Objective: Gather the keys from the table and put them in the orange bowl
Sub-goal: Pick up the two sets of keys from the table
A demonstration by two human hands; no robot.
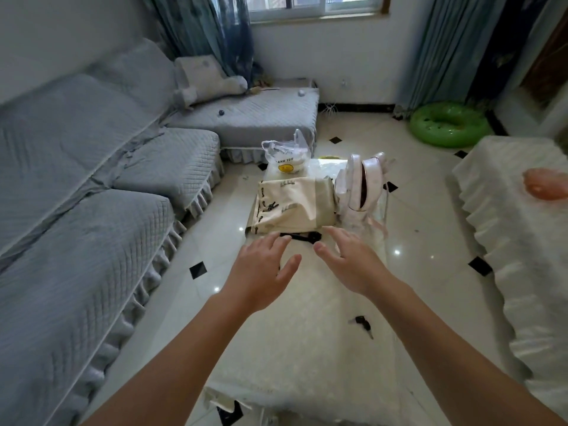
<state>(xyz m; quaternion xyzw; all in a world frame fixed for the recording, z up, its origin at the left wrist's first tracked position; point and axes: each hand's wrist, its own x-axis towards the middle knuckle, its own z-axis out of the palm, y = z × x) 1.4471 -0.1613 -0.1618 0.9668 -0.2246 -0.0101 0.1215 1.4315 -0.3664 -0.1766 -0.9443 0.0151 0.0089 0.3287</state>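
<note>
now | hands (302, 265) spread, empty | black key (364, 325) lies diagonally, blade lower-right

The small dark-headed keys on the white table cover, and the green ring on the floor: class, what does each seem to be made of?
Small dark-headed keys: likely metal blades with black plastic heads; the blades look pale grey, though too small to be sure.
Green ring: apparently inflated soft plastic, going by its glossy, puffy, rounded surface.
</note>
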